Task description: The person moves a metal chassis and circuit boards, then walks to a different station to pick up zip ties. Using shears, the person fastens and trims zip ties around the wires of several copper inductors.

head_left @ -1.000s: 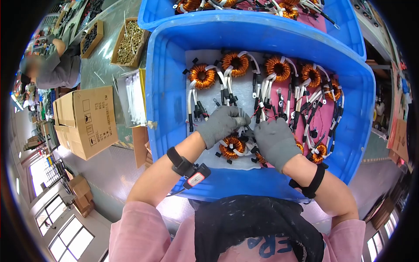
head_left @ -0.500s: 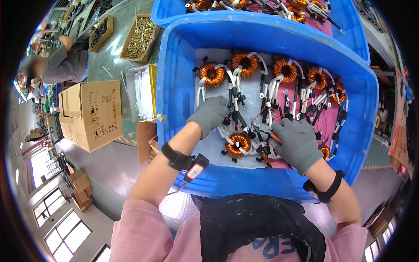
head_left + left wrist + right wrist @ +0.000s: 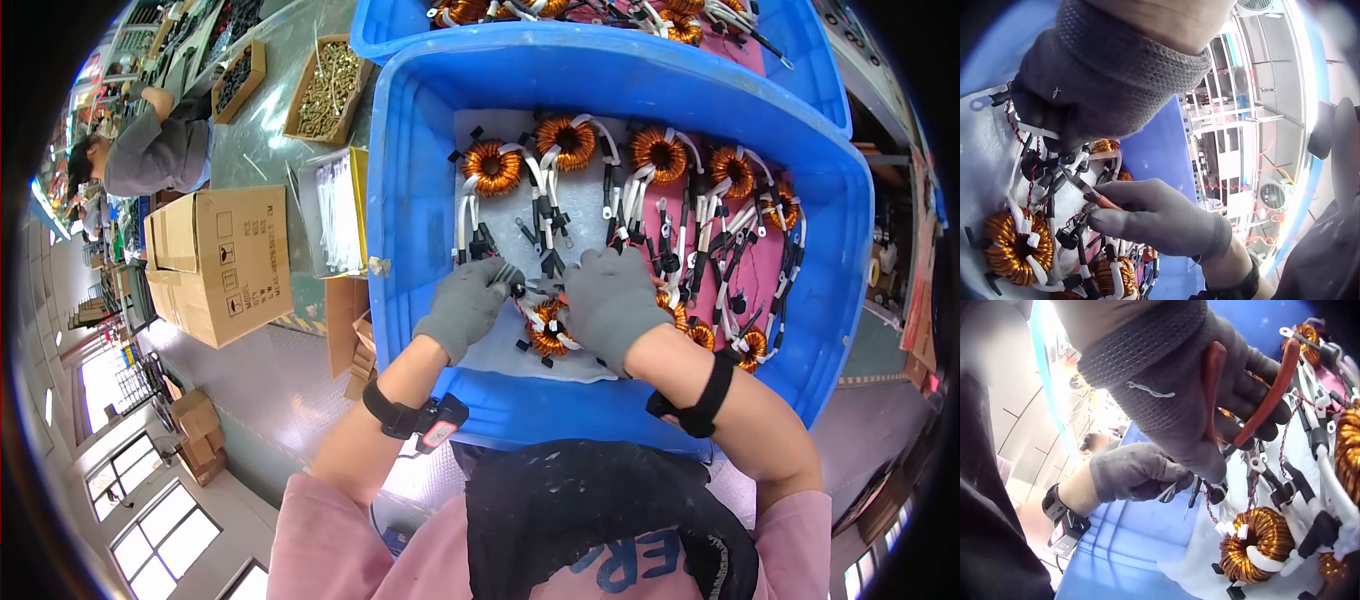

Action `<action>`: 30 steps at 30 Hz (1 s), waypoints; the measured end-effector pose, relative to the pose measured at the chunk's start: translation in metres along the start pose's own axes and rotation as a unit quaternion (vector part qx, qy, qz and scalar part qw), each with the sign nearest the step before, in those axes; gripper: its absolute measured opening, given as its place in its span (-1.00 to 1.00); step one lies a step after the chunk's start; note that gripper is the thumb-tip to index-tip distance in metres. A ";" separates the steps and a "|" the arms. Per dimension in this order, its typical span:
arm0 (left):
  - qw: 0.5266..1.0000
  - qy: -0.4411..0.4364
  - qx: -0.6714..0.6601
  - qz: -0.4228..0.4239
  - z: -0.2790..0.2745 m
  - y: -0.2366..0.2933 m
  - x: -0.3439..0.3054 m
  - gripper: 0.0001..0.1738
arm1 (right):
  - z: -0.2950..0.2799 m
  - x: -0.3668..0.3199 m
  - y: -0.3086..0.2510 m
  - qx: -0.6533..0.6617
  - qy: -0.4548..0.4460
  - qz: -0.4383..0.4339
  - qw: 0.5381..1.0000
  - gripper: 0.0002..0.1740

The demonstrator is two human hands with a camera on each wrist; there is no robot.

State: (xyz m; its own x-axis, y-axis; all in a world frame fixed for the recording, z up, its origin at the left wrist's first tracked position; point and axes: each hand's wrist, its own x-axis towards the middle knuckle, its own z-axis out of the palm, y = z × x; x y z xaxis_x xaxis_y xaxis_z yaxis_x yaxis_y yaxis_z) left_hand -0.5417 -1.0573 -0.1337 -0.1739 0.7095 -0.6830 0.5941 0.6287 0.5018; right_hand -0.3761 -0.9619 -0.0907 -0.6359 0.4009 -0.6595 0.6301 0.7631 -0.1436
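Note:
My gloved right hand (image 3: 612, 305) grips cutting pliers with red-orange handles (image 3: 1279, 394); their metal jaws reach among the leads in the left wrist view. Close by on the left, my gloved left hand (image 3: 465, 305) pinches several thin white strips (image 3: 1167, 492) that look like cable ties, beside a black-sleeved lead (image 3: 1194, 491). Both hands are over the near side of a blue bin (image 3: 480, 405). Just below them lies a copper-wound ring coil (image 3: 1235, 556) with white leads and a twisted red-black wire (image 3: 1285, 434). The right hand partly covers this coil in the head view.
More ring coils (image 3: 492, 168) with leads lie on white and pink sheets (image 3: 775, 262) in the bin. A second blue bin (image 3: 600, 32) adjoins it behind. To the left are a tub of white strips (image 3: 335, 215), a tray of brass parts (image 3: 325, 90) and a carton (image 3: 235, 265).
The hands were together over the leads, then parted, showing the pliers in the right hand. Now the right hand has come back left over the coil, and the left hand has moved lower.

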 end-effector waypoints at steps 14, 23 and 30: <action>0.991 -0.033 0.062 0.110 -0.016 0.028 0.035 -0.64 | 0.007 0.007 -0.005 0.124 -0.029 -0.004 0.992 -0.67; 0.947 0.256 -0.138 0.138 -0.069 0.027 -0.051 -0.75 | -0.028 -0.044 0.025 0.324 0.095 -0.018 0.941 -0.61; 0.627 0.411 -0.642 -0.158 -0.052 -0.244 -0.057 -0.85 | -0.077 -0.041 0.075 0.401 0.187 0.034 0.896 -0.79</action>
State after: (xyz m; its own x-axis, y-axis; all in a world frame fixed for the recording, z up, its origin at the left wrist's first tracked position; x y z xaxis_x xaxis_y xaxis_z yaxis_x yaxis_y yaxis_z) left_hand -0.7173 -1.2349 -0.1894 -0.7836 0.0762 -0.6165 -0.6034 0.1424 0.7846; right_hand -0.3373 -0.8818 -0.0175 -0.5934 0.6898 -0.4147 0.6953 0.1799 -0.6958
